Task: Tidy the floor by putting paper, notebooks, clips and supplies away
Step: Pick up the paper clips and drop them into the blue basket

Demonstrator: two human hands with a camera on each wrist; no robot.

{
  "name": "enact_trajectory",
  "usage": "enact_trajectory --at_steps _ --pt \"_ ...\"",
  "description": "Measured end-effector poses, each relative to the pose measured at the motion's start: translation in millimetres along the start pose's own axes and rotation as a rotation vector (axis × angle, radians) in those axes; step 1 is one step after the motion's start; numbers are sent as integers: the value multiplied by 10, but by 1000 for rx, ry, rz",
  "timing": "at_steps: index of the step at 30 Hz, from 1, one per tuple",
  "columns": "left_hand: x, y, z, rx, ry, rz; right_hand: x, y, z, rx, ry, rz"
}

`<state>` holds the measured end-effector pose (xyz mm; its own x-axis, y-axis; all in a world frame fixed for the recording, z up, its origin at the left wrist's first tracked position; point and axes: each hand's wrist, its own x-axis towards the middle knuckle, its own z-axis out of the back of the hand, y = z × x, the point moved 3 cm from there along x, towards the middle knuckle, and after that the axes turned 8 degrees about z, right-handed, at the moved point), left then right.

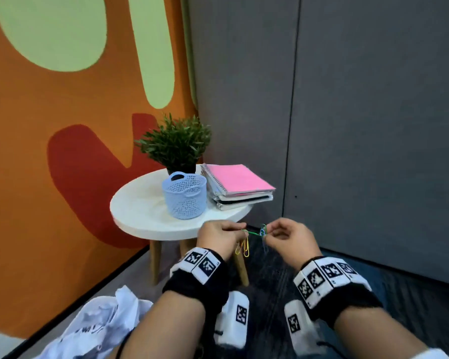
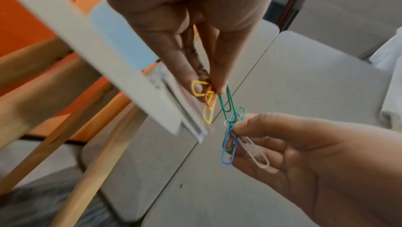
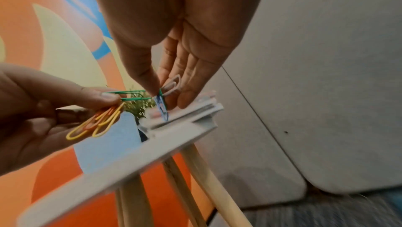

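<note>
Both hands are raised just in front of the white round table (image 1: 140, 203), each holding coloured paper clips. My left hand (image 1: 219, 238) pinches yellow and orange clips (image 2: 207, 100) and one end of a green clip (image 2: 227, 101). My right hand (image 1: 287, 238) pinches blue, green and white clips (image 2: 231, 137), which hook onto that green clip between the two hands. On the table stands a pale blue perforated basket (image 1: 184, 196) beside a stack of notebooks (image 1: 237, 185) with a pink cover on top.
A potted green plant (image 1: 175, 143) stands at the table's back. Crumpled white paper or plastic (image 1: 101, 322) lies on the floor at lower left. An orange wall is on the left and grey panels on the right. The table's wooden legs (image 1: 156, 260) stand ahead.
</note>
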<state>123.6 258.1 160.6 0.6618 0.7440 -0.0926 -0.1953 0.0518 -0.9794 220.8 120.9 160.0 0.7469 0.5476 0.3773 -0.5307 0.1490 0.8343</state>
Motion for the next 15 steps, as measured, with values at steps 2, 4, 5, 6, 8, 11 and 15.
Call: enact_trajectory --at_steps 2,4,5,6,8,11,15 --pt "85 -274 205 -27 -49 -63 210 281 -68 11 -18 58" --pt "169 -537 424 -39 -79 -119 417 548 -151 11 -27 111" --pt "218 -650 543 -44 -100 -143 517 674 -198 15 -35 129" --pt "263 -758 666 -47 -128 -167 605 788 -244 17 -47 140" --pt "365 -941 927 -72 -191 -199 774 988 -365 32 -72 155" --pt "523 -1069 1191 -59 -260 -215 949 1200 -564 56 -87 166" --pt "682 -1072 1317 -7 -282 -193 1059 1358 -901 31 -55 192"
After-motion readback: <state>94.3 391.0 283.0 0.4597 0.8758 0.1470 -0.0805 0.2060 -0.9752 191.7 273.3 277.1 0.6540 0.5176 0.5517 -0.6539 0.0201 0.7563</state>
